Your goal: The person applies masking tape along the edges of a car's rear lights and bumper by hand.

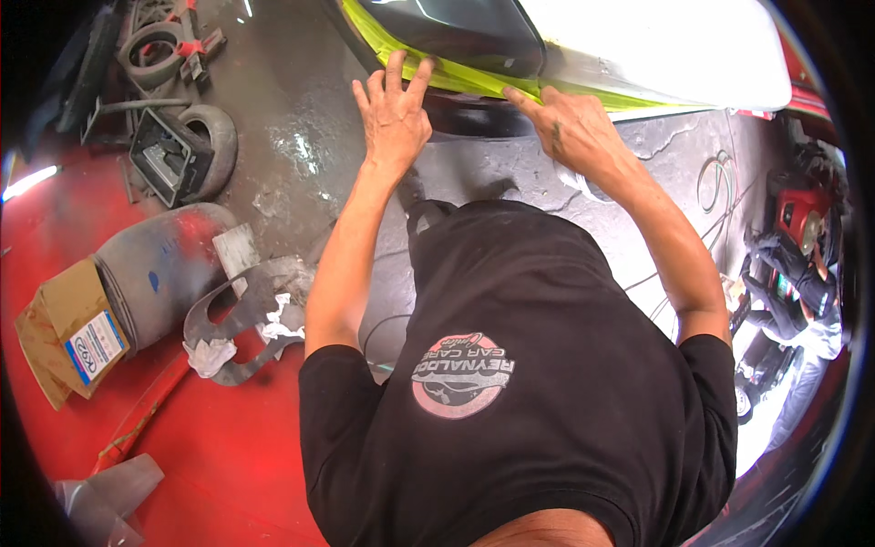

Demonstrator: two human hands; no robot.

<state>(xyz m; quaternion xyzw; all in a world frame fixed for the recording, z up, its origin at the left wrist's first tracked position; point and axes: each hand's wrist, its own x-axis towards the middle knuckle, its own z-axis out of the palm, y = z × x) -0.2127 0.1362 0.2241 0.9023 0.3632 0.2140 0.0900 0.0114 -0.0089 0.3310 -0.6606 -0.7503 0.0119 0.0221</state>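
Observation:
Yellow-green masking tape (472, 77) runs along the lower edge of a dark glossy panel or window (465, 31) on a vehicle. My left hand (396, 123) lies on the strip with its fingers spread, fingertips against the tape. To its right, my right hand (574, 126) presses an extended index finger on the tape; its other fingers are partly curled and their tips are hard to see. Beyond the right hand the tape continues under a large white panel or sheet (663, 48), which is overexposed. Neither hand visibly grips a tool.
At the left are a worn tire (222, 147), a black plastic housing (171, 157), a grey drum (164, 273) and an open cardboard box (89, 335) by a red surface (225, 465). Hoses (714, 181) lie on the floor at right, near another person (796, 273).

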